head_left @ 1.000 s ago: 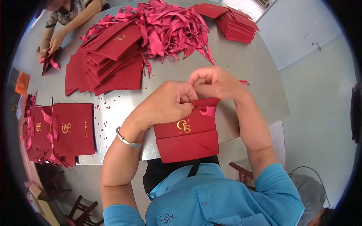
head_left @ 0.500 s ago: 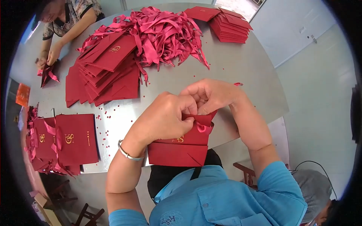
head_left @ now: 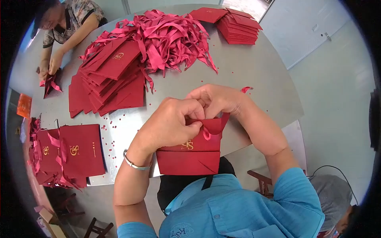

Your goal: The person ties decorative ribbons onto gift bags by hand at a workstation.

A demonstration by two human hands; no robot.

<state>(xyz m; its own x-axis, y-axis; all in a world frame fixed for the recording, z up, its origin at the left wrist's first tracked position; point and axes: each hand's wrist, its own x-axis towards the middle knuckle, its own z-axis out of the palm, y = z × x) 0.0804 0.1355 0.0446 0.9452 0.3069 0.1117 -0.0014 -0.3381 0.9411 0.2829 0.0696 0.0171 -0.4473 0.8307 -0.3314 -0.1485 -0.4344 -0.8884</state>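
A red paper bag (head_left: 188, 162) with gold lettering is in front of my body at the table's edge. My left hand (head_left: 172, 123), a bracelet on its wrist, pinches the bag's upper edge between thumb and fingers. A pink ribbon (head_left: 206, 133) comes out of the bag's front beside my left thumb. My right hand (head_left: 216, 101) is closed in a pinch at the bag's mouth, its fingertips close against my left fingers. Whatever those right fingertips grip is hidden behind the left hand and the bag's edge.
Stacked red bags (head_left: 109, 81) lie beside a heap of pink ribbons (head_left: 172, 41). Another bag stack (head_left: 238, 29) is at the back right. Ribboned bags (head_left: 81, 150) lie at left. A ribbon scrap (head_left: 246, 89) is near my right wrist. Another person (head_left: 71, 27) works at far left.
My right hand has shifted slightly left, closer to my left hand. The bag's top has turned a little, and the ribbon at its front hangs more upright. The view has tilted slightly.
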